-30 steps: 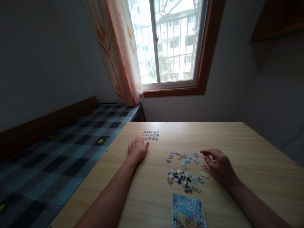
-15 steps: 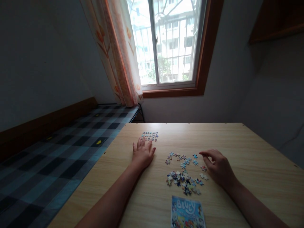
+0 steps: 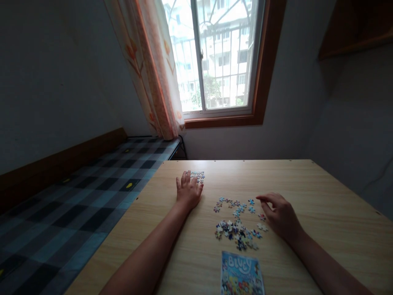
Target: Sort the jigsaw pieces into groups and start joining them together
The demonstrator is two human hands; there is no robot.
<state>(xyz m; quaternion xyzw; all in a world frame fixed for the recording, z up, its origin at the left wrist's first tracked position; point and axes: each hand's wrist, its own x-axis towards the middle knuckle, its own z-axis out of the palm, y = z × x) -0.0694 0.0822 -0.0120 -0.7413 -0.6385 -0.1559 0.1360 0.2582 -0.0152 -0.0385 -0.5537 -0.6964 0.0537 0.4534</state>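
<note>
My left hand (image 3: 188, 189) lies flat on the wooden table (image 3: 322, 196), fingers stretched out and reaching onto the left edge of a small joined patch of puzzle pieces (image 3: 199, 176). My right hand (image 3: 280, 214) rests on the table with fingers curled, forefinger and thumb pinched together beside a loose scatter of puzzle pieces (image 3: 238, 223); whether a piece is between them is too small to tell. A blue puzzle picture card (image 3: 242, 273) lies at the near edge, below the scatter.
A bed with a dark and pale blue checked cover (image 3: 76, 205) runs along the table's left side. Behind the table is a wall with a window (image 3: 221, 57) and a patterned orange curtain (image 3: 150, 69). A wooden shelf (image 3: 356, 28) hangs at the upper right.
My left hand has slid forward and to the right until its fingers cover the edge of the joined patch. My right hand has stayed in place.
</note>
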